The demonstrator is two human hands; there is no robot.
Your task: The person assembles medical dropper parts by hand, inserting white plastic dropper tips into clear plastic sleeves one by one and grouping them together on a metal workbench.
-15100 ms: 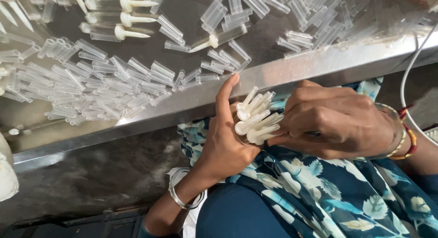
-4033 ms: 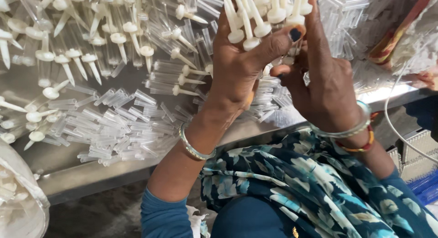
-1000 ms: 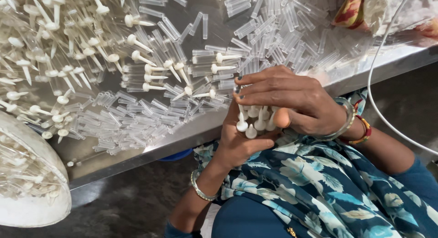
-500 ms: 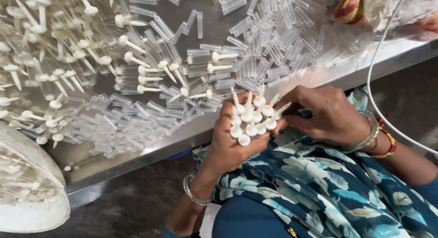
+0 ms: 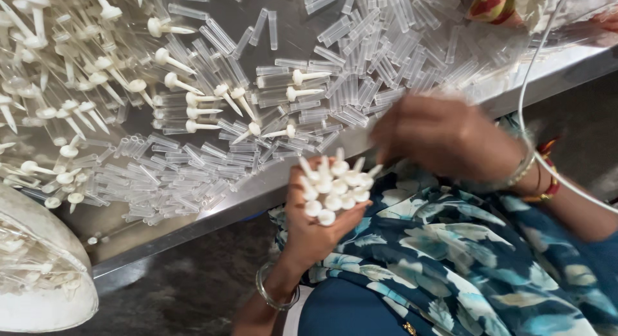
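A shiny grey metal tabletop point(image 5: 302, 181) fills the upper part of the view, its near edge running from lower left up to the right. Clear, short plastic tubes point(image 5: 360, 85) are strewn in heaps over most of it, thickest along the near edge and toward the far right corner. White plastic plungers with round flat heads and thin stems point(image 5: 84, 111) lie scattered across the left half, some pushed into tubes near the middle. A white round basin point(image 5: 45, 291) holding more such pieces sits below the tabletop's near left edge.

The person's lap, covered in a dark blue cloth with pale leaf print point(image 5: 450, 259), lies just below the near edge. The right hand point(image 5: 444, 140) hangs over that edge, blurred, so how far its grip is open and whether it has hold of anything cannot be told; bangles circle its wrist. The left hand point(image 5: 315, 220), palm up just off the near edge, curls its fingers round a bundle of white plungers point(image 5: 335, 185), heads toward the camera.
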